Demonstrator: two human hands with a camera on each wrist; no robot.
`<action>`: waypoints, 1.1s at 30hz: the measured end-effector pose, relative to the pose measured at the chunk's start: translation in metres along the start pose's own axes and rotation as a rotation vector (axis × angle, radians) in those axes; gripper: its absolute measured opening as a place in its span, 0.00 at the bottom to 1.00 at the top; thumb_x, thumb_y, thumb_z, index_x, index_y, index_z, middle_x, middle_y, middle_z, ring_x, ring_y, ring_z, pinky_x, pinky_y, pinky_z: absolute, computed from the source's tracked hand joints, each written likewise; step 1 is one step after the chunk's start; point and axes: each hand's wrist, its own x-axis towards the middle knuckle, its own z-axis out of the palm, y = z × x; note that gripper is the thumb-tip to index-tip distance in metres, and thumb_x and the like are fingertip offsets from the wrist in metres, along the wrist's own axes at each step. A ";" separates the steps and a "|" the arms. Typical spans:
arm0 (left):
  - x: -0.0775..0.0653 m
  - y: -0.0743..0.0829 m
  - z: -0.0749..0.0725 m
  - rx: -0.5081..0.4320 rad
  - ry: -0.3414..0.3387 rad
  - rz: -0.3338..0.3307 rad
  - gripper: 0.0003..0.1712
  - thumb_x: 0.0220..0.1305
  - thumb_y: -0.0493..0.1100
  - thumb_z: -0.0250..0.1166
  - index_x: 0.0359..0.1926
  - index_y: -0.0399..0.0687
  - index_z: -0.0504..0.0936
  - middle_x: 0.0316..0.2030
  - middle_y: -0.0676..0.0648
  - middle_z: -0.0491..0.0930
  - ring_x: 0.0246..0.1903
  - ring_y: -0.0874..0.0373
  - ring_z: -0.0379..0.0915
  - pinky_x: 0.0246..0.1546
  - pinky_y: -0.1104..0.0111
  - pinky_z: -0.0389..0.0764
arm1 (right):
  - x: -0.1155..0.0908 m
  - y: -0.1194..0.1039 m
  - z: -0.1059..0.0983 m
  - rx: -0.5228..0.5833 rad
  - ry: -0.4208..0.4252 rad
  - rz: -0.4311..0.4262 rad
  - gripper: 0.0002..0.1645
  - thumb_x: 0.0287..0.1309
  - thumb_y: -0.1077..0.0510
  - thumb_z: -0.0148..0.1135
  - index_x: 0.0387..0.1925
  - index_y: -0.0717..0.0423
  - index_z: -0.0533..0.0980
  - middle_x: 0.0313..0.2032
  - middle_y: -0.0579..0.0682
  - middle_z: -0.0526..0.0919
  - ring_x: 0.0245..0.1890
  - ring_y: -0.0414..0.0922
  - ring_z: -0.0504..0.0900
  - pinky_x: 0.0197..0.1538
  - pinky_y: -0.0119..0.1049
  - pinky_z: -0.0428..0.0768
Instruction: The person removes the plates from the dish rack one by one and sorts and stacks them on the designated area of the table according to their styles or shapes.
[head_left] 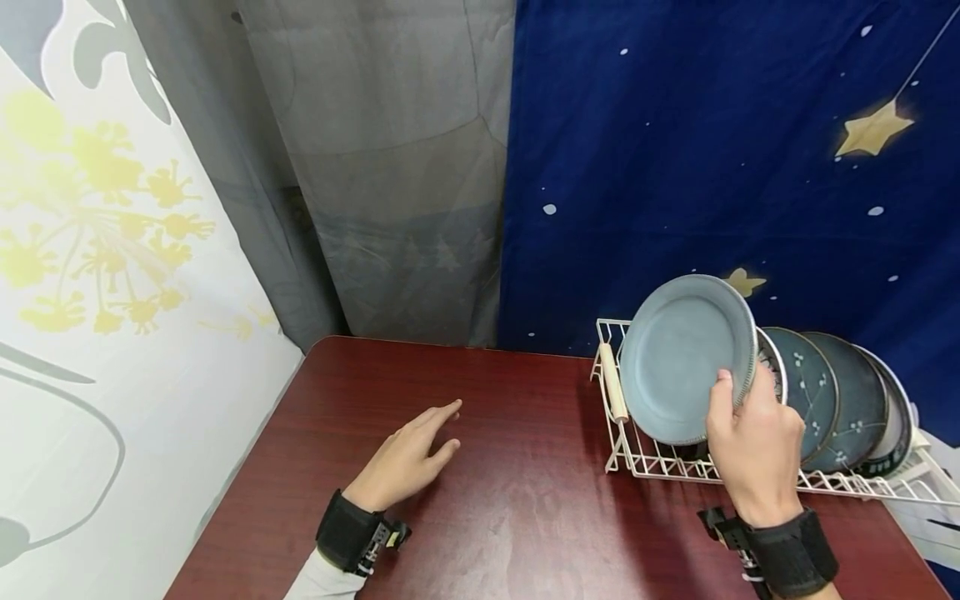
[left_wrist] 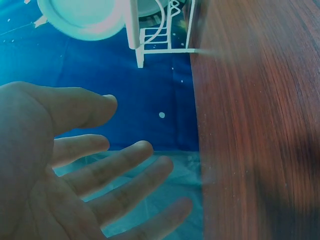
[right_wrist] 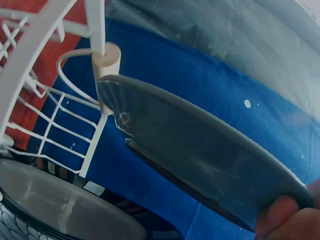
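A light blue-grey plate [head_left: 686, 358] with a beaded rim is tilted up at the left end of a white wire dish rack [head_left: 675, 471]. My right hand [head_left: 757, 442] grips its lower right edge, thumb on the front face. From the right wrist view, the underside of the plate [right_wrist: 190, 150] is visible, with the fingertips [right_wrist: 285, 212] at its edge. To the left, my left hand [head_left: 412, 454] is over the table with its fingers extended; its palm and spread fingers [left_wrist: 125, 200] appear in the left wrist view, holding nothing.
Several dishes stand upright in the rack, among them a dark blue-grey plate [head_left: 801, 375] with a floral pattern. A wooden handle [head_left: 613, 383] is on the rack's left end. Behind the dark red table [head_left: 510, 500] hang a blue star-print cloth [head_left: 600, 167] and a grey curtain [head_left: 397, 167].
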 end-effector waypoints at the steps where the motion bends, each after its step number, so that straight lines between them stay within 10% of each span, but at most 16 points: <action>1: 0.000 0.000 0.000 -0.007 0.001 -0.003 0.33 0.64 0.50 0.56 0.67 0.68 0.55 0.54 0.56 0.72 0.55 0.67 0.66 0.47 0.64 0.75 | 0.000 0.000 -0.001 -0.005 0.004 0.010 0.17 0.58 0.57 0.53 0.39 0.69 0.72 0.08 0.57 0.68 0.09 0.61 0.69 0.11 0.49 0.59; 10: 0.003 -0.002 0.002 -0.026 0.012 -0.016 0.30 0.65 0.51 0.55 0.66 0.67 0.58 0.53 0.56 0.73 0.54 0.65 0.68 0.47 0.64 0.75 | -0.001 0.004 -0.010 0.029 0.045 0.176 0.15 0.56 0.56 0.57 0.38 0.64 0.77 0.12 0.53 0.72 0.10 0.26 0.60 0.15 0.28 0.57; 18: 0.005 -0.003 0.004 -0.059 0.019 -0.005 0.29 0.66 0.51 0.54 0.66 0.62 0.59 0.52 0.55 0.73 0.54 0.62 0.69 0.46 0.62 0.75 | -0.010 0.004 -0.002 0.288 -0.105 0.456 0.11 0.61 0.53 0.56 0.38 0.56 0.76 0.04 0.49 0.68 0.00 0.40 0.65 0.08 0.29 0.62; 26: 0.012 -0.001 0.003 -0.196 0.073 -0.011 0.24 0.67 0.52 0.52 0.63 0.60 0.64 0.49 0.58 0.74 0.47 0.67 0.73 0.43 0.62 0.78 | -0.024 -0.003 0.011 0.858 -0.145 0.775 0.19 0.60 0.58 0.57 0.49 0.66 0.71 0.06 0.52 0.69 -0.04 0.41 0.55 0.00 0.40 0.45; 33: 0.026 0.010 0.006 -0.308 0.091 -0.017 0.23 0.68 0.52 0.51 0.63 0.59 0.64 0.48 0.57 0.76 0.45 0.70 0.72 0.41 0.68 0.79 | -0.035 -0.012 0.022 0.985 -0.207 0.880 0.22 0.60 0.56 0.57 0.50 0.67 0.69 0.11 0.51 0.73 -0.03 0.39 0.54 0.00 0.41 0.43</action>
